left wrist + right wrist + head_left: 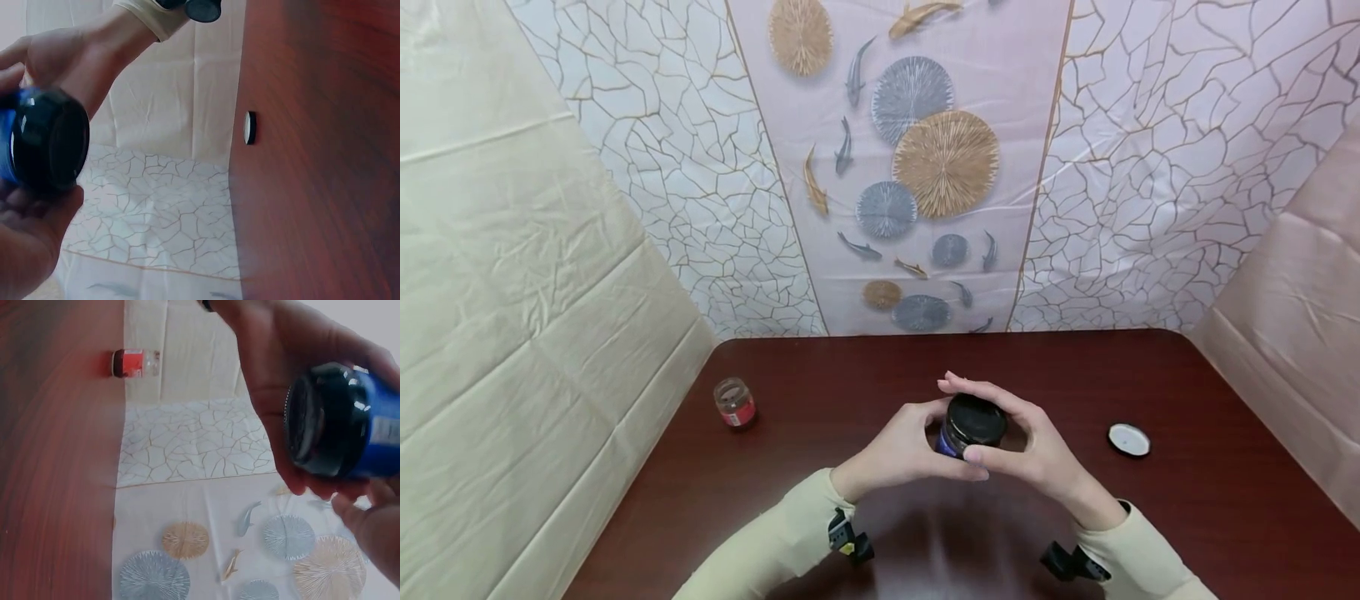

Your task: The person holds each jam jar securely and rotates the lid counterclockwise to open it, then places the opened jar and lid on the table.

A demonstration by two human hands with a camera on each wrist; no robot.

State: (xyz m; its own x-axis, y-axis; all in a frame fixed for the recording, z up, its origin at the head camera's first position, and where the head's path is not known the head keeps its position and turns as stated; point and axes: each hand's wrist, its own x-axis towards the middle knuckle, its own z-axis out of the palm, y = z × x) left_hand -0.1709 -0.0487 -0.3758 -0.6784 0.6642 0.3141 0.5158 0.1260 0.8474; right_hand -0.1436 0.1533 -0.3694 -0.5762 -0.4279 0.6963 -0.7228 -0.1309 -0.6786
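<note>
Both hands hold a dark jar with a blue label [950, 443] above the table, and its black top [976, 419] faces up toward the head camera. My left hand [897, 446] curves round the jar's left side, with the thumb at its near side. From the right, my right hand [1039, 443] grips it, thumb near the front of the black top and fingers over the far side. In the left wrist view the dark rounded underside of the jar [51, 140] shows. The right wrist view shows the same jar [340, 422] with part of its blue label.
A small glass jar with a red label [735, 403] stands at the far left of the dark red-brown table [842, 375]. On the right lies a round lid [1128, 439], white inside up with a black rim. Patterned and plain cloth [1075, 208] hangs round the table's sides and back.
</note>
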